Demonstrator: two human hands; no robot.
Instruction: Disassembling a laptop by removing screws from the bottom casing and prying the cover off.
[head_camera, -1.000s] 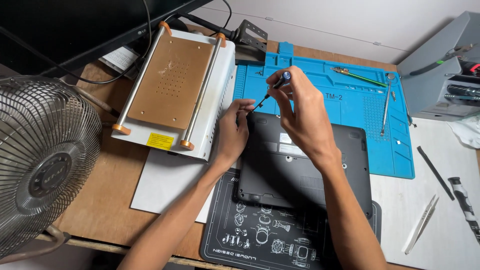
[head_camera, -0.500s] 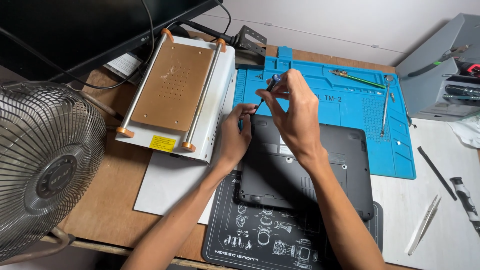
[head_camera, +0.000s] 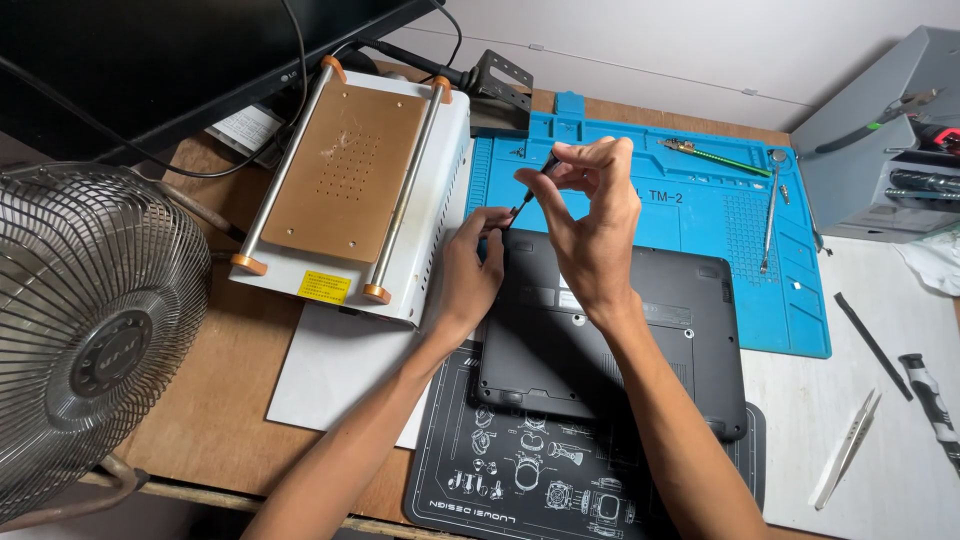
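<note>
Right hand (head_camera: 590, 215) pinches screwdriver (head_camera: 533, 187), shaft slanting down-left onto laptop's (head_camera: 610, 340) far-left corner. Left hand (head_camera: 470, 270), nearer that corner, fingers pressed there steadying.

Matt black plastic on the laptop base (head_camera: 640, 330). Smooth blue rubbery mat (head_camera: 720, 215) beyond. Bare brown wood for the surface (head_camera: 205, 400). Shiny wire metal on the fan guard (head_camera: 90, 320). Dull copper-coloured plate (head_camera: 345, 170), far left.
</note>
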